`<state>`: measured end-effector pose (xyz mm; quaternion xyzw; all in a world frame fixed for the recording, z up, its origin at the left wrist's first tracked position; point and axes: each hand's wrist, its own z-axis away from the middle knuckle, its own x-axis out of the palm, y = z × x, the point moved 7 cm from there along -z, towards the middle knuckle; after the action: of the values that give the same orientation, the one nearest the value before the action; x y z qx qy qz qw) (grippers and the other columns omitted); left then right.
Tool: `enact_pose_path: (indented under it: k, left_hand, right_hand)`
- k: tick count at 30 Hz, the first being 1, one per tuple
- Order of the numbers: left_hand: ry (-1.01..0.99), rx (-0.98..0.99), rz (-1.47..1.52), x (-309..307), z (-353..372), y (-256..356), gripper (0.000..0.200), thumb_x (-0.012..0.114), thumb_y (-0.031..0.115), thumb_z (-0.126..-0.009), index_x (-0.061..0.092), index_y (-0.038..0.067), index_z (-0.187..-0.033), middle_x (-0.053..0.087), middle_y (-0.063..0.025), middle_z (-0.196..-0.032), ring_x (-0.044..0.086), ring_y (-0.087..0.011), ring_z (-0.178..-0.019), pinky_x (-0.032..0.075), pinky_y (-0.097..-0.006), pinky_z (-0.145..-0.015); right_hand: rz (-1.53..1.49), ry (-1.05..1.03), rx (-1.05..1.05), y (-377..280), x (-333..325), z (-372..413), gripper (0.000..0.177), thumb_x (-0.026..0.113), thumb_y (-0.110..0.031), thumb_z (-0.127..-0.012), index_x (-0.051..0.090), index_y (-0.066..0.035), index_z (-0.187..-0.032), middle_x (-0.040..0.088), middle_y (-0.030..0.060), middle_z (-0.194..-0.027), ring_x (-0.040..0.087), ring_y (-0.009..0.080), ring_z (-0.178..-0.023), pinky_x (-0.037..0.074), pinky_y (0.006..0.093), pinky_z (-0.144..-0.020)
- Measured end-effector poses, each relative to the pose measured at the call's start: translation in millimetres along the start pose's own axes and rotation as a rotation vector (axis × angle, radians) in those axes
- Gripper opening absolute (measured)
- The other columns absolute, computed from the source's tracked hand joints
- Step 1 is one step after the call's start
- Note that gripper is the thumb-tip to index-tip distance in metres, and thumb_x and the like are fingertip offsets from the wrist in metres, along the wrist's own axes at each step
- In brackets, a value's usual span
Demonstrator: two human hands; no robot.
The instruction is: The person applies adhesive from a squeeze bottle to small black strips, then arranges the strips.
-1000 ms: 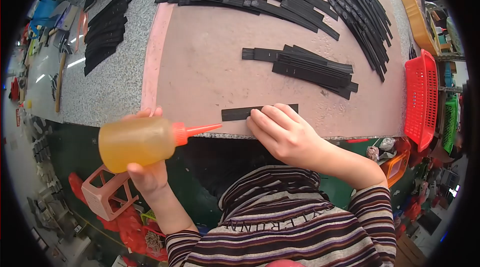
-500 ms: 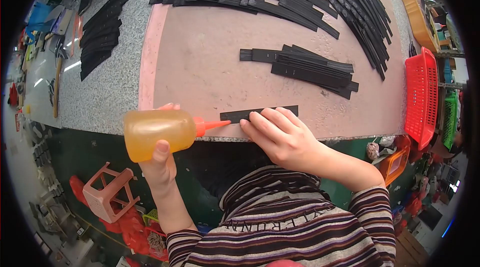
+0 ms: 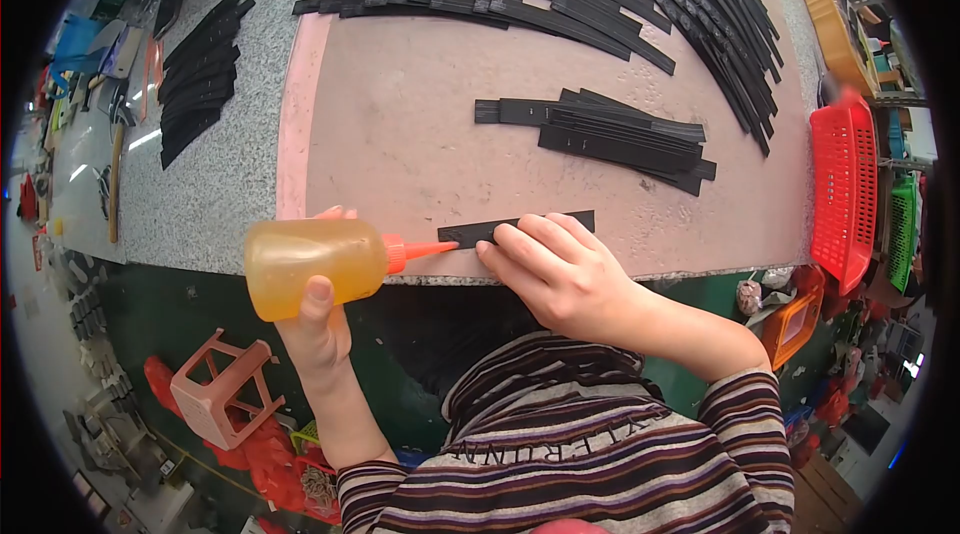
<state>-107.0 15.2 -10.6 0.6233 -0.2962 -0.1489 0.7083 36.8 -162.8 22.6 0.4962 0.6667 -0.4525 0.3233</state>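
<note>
My left hand (image 3: 318, 319) is wrapped around a glue bottle (image 3: 310, 269) of clear plastic, half full of yellow liquid and lying on its side. Its red nozzle (image 3: 428, 249) points right, and the tip meets the left part of a black strip (image 3: 573, 225) near the table's front edge. Bent fingers of my right hand (image 3: 555, 269) hold that strip down on the pink mat and cover its middle. Beyond it lies a loose pile of black strips (image 3: 620, 146). Whether liquid is coming out at the tip cannot be seen.
Rows of black strips (image 3: 480, 4) fan across the far side of the pink mat (image 3: 400, 134), with more (image 3: 715, 34) at right. Another stack (image 3: 203, 79) lies on the speckled tabletop. A red basket (image 3: 842, 194) stands right; a pink stool (image 3: 225, 389) is below left.
The view has shifted very slightly. Both hands, the glue bottle and the strip keep the same positions relative to each other.
</note>
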Motion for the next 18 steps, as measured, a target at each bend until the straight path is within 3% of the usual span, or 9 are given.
enact_pose_path:
  k: [6,7,9,11,13,15,16,18]
  left_hand:
    - [0.029,0.002,-0.006,-9.0,0.6,-1.7,0.071,0.069,0.04,-0.086,0.039,0.001,-0.138,0.052,-0.0228,-0.132,0.052,-0.0372,-0.124,0.046,-0.0474,-0.101]
    - [0.036,0.005,-0.011,-18.6,1.9,-0.1,0.072,0.067,0.041,-0.086,0.039,0.001,-0.139,0.051,-0.0225,-0.132,0.052,-0.037,-0.124,0.046,-0.0473,-0.101]
    - [0.129,0.027,0.185,-40.6,3.3,5.2,0.073,0.063,0.045,-0.089,0.037,0.0,-0.14,0.048,-0.0207,-0.138,0.05,-0.0359,-0.126,0.048,-0.0469,-0.1]
    - [0.189,0.066,0.478,-43.7,2.2,11.9,0.074,0.058,0.046,-0.093,0.032,-0.002,-0.143,0.039,-0.0202,-0.146,0.045,-0.0335,-0.131,0.053,-0.0456,-0.097]
    - [0.072,0.068,0.584,-42.5,-5.5,12.8,0.075,0.059,0.043,-0.093,0.03,-0.003,-0.143,0.038,-0.0195,-0.147,0.042,-0.0317,-0.134,0.051,-0.0442,-0.1]
    - [0.163,0.096,0.589,-30.5,-12.1,13.8,0.072,0.058,0.043,-0.094,0.031,-0.002,-0.143,0.039,-0.0192,-0.146,0.042,-0.0307,-0.134,0.052,-0.0434,-0.1]
    - [0.168,0.079,0.6,-21.7,-16.8,10.8,0.072,0.058,0.043,-0.094,0.031,-0.002,-0.143,0.04,-0.0192,-0.145,0.043,-0.0304,-0.133,0.052,-0.0432,-0.099]
    - [0.208,0.058,0.597,-13.0,-20.4,6.6,0.071,0.057,0.042,-0.094,0.031,-0.002,-0.143,0.04,-0.0192,-0.144,0.044,-0.0298,-0.133,0.053,-0.0426,-0.099]
  right_hand:
    - [-0.014,-0.007,0.031,1.4,-2.3,-5.8,0.031,0.064,-0.012,-0.07,0.063,0.002,-0.099,0.056,0.0109,-0.1,0.055,0.0242,-0.094,0.046,0.0355,-0.081]
    - [-0.104,-0.026,0.124,9.5,-3.6,-7.5,0.033,0.067,-0.011,-0.071,0.063,0.0,-0.101,0.056,0.0102,-0.101,0.055,0.0249,-0.094,0.044,0.0367,-0.082]
    - [-0.27,-0.052,0.323,30.0,-9.3,-10.5,0.036,0.072,-0.011,-0.071,0.063,-0.004,-0.106,0.057,0.009,-0.102,0.054,0.0263,-0.094,0.041,0.0389,-0.083]
    - [-0.268,-0.156,0.446,42.5,-7.3,-15.1,0.028,0.074,-0.015,-0.074,0.062,-0.008,-0.099,0.053,0.0079,-0.102,0.047,0.0276,-0.102,0.034,0.0398,-0.086]
    - [-0.309,-0.224,0.442,46.7,-2.5,-15.5,0.024,0.074,-0.016,-0.075,0.06,-0.008,-0.093,0.053,0.0083,-0.1,0.046,0.0281,-0.103,0.034,0.0406,-0.087]
    - [-0.344,-0.211,0.362,46.1,-0.5,-15.4,0.022,0.072,-0.015,-0.076,0.058,-0.008,-0.091,0.051,0.008,-0.095,0.046,0.0279,-0.102,0.034,0.0437,-0.09]
    - [-0.444,-0.217,0.33,47.3,-7.7,-14.3,0.017,0.072,-0.014,-0.079,0.06,-0.006,-0.089,0.056,0.0073,-0.088,0.054,0.0239,-0.095,0.041,0.0419,-0.088]
    - [-0.752,-0.238,0.557,70.9,-35.8,1.9,0.015,0.072,-0.014,-0.082,0.061,-0.004,-0.087,0.061,0.0051,-0.082,0.059,0.0177,-0.086,0.046,0.0355,-0.078]
